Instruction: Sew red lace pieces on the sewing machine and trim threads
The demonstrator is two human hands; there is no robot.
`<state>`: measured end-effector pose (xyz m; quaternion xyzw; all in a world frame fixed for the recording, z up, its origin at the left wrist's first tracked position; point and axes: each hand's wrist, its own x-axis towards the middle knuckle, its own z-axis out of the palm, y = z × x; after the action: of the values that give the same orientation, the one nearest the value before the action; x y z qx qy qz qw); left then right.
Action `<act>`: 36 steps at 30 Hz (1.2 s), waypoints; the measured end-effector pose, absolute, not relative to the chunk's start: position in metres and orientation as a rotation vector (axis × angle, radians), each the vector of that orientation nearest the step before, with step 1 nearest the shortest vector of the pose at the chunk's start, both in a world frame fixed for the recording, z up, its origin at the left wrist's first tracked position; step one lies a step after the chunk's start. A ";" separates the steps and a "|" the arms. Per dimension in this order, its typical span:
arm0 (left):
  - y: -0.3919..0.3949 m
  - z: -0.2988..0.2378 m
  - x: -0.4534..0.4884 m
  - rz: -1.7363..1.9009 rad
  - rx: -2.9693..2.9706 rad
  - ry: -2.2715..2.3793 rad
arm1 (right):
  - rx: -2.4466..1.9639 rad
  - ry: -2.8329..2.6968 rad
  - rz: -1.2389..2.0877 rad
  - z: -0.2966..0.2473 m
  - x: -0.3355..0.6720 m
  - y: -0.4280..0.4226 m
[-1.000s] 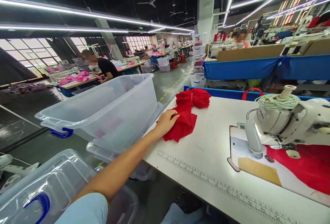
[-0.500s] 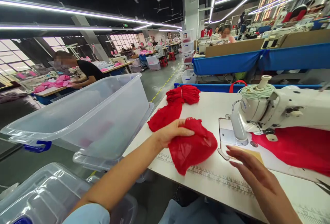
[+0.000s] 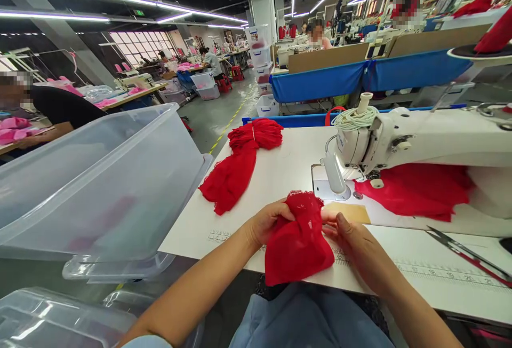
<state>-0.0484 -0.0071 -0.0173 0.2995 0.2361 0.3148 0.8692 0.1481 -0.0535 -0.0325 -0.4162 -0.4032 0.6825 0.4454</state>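
Note:
A piece of sheer red fabric with a lace edge (image 3: 298,246) hangs over the table's front edge, in front of my body. My left hand (image 3: 274,222) is closed on its upper left side, the thumb on top near the lace. On the fabric's right side, my right hand (image 3: 352,238) has its fingers stretched toward the edge, fingertips at or partly behind the cloth; its thumb stands clear of the fabric. A tied bundle of red fabric (image 3: 256,133) lies farther back on the white table (image 3: 288,161), with a loose red piece (image 3: 230,180) trailing from it.
A white sewing machine (image 3: 424,137) stands at the right, with red cloth (image 3: 416,188) under its arm. Thread snips (image 3: 468,254) lie on the table's right part. Large clear plastic bins (image 3: 160,172) flank the table's left. A co-worker's black sleeve (image 3: 64,105) shows at far left.
My right hand has moved left to the fabric's edge. My left hand has drawn the fabric slightly nearer to me, and its lower part now hangs flatter. The view has turned to the right.

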 end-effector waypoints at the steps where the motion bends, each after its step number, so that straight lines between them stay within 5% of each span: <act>1: -0.008 -0.018 -0.047 0.654 0.617 0.501 | -0.977 -0.996 1.727 -0.030 0.148 -0.055; 8: -0.008 -0.017 -0.049 0.705 0.559 0.641 | -0.976 -0.832 1.875 -0.029 0.161 -0.057; 16: -0.049 0.014 -0.026 0.930 0.925 0.979 | -1.387 -1.094 0.842 -0.025 0.155 -0.076; 22: -0.084 0.035 -0.011 0.572 1.744 0.862 | -1.048 -0.721 1.629 -0.017 0.145 -0.090; 27: -0.037 0.011 -0.028 1.067 1.716 1.270 | -1.052 -0.318 1.680 -0.018 0.158 -0.076; 36: -0.009 -0.005 -0.022 0.620 1.251 0.913 | -1.058 -0.277 1.679 -0.028 0.164 -0.079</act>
<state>-0.0221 -0.0093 -0.0046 0.5555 0.4053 0.2751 0.6719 0.1644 -0.0786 -0.0285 -0.4449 -0.1166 0.7059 0.5386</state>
